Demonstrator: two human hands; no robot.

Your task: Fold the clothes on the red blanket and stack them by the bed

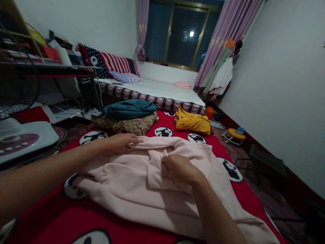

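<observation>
A pale pink sweatshirt (132, 193) lies spread and partly folded on a red blanket (45, 217) with black-and-white round figures. At its far left edge, my left hand (122, 142) is closed on the fabric, fingertips partly hidden by the cloth. My right hand (179, 169) is in a fist around a folded-over part near the garment's middle. One long pink piece stretches out toward the near right corner.
Beyond the sweatshirt lie a folded yellow garment (193, 122), a teal garment (129, 108) and a brown patterned one (137, 124). A bed (157, 89) stands behind. On the right is a dark folding stool (269, 161); a white appliance (27, 139) is at left.
</observation>
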